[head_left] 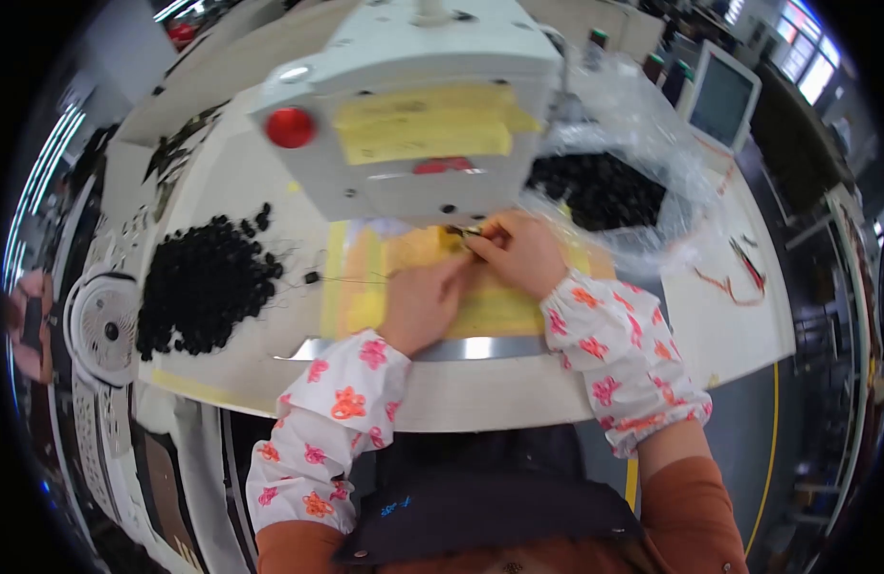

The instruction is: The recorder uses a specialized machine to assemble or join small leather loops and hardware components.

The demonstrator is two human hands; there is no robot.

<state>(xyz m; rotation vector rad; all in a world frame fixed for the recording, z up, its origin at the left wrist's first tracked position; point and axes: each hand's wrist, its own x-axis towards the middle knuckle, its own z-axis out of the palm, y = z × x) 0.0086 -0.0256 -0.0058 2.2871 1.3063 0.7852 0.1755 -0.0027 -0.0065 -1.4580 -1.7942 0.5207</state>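
Both my hands are under the white sewing machine head (432,115), close to its needle area. My right hand (525,251) pinches thumb and forefinger together beside the small metal clamp (469,231); what lies between the fingertips is too small to make out. From the left, my left hand (423,301) reaches in with its fingers drawn together near the same spot, their tips partly hidden. A thin dark thread runs from a small black piece (313,277) to my left hand. Beneath my hands is a bed covered in yellow tape (495,311).
A heap of small black pieces (208,287) lies at left. At right, a clear plastic bag (686,206) holds more black pieces (600,191). Thread snips (748,266) lie on the table's right side, below a screen (724,96). A metal strip (480,348) edges the bed. A fan (107,330) stands far left.
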